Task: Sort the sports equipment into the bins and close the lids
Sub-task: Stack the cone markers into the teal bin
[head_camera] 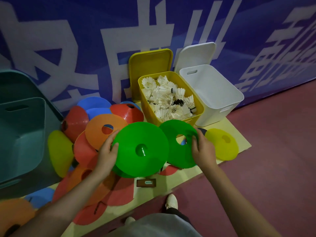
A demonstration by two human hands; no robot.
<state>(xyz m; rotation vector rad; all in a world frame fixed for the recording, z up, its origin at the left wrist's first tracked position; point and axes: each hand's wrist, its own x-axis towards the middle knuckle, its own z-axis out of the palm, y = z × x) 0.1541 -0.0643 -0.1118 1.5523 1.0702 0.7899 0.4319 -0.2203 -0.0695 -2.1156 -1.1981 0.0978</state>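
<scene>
- Gripping: left hand [106, 155] fingers curl over one green disc cone [142, 149]; right hand [202, 151] pinches another [179, 142], mid-mat [239, 134].
- Handling: likely light, flexible; hold rims.

Large white characters run across the blue banner [85, 40] on the wall beyond the hands. They are cropped and cannot be read. Nothing else carries legible text.
</scene>
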